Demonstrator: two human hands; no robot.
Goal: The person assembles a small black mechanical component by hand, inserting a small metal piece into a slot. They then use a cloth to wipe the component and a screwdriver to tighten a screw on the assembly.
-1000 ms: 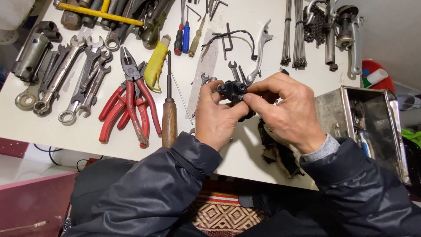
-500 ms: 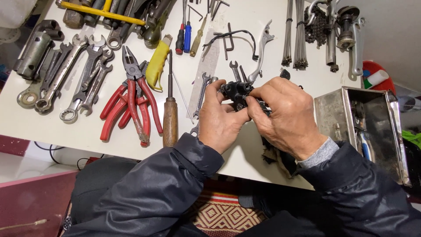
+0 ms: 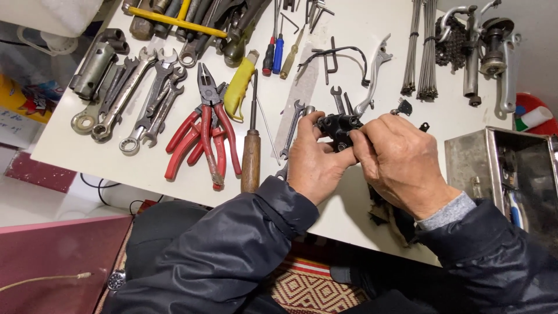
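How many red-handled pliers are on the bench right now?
2: one pair of red-handled pliers lies on top, a second pair crossed beneath it, left of the wooden-handled screwdriver. More could be hidden underneath.

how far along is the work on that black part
Done: tools laid out, red pliers and wrenches on the table. In hand: both hands, left and right, grip the black part. Left: unclear; it isn't set down yet.

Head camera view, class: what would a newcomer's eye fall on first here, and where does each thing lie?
First, the two hands at the centre: the left hand and right hand together grip a small black metal part above the white table. Next, the red-handled pliers lie left of the hands, among grey spanners. A steel box stands at the right edge.
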